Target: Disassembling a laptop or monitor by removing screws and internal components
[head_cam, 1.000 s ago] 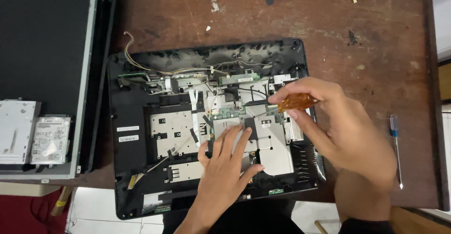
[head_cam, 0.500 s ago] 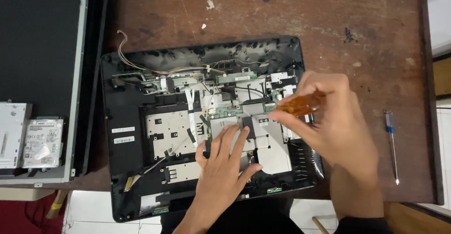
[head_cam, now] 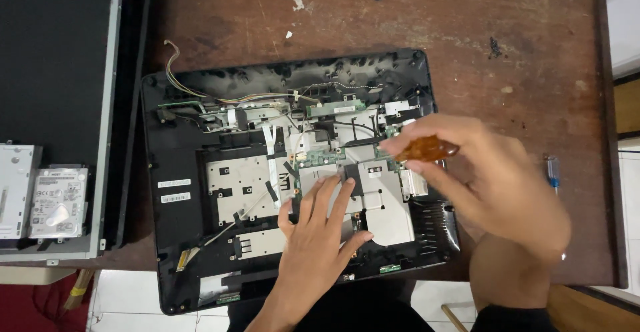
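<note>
While pressing flat on the metal shield plate (head_cam: 373, 202) to steady the opened laptop base (head_cam: 293, 179), left hand (head_cam: 319, 239) spread, fingers apart, gripping nothing. Right hand (head_cam: 497, 185), at three o'clock from it, pinched shut around an amber-handled screwdriver (head_cam: 427, 149), tip angled toward the green circuit board (head_cam: 320, 153). Blue-handled screwdriver (head_cam: 552, 172) lying spare farther toward three o'clock on the wooden table (head_cam: 533, 52).

Item count: one opened laptop base (head_cam: 200, 192), two screwdrivers (one amber-handled (head_cam: 427, 148), one blue-handled (head_cam: 552, 172)), one display panel (head_cam: 53, 72), one hard drive (head_cam: 59, 202), one worktop (head_cam: 520, 52).
</note>
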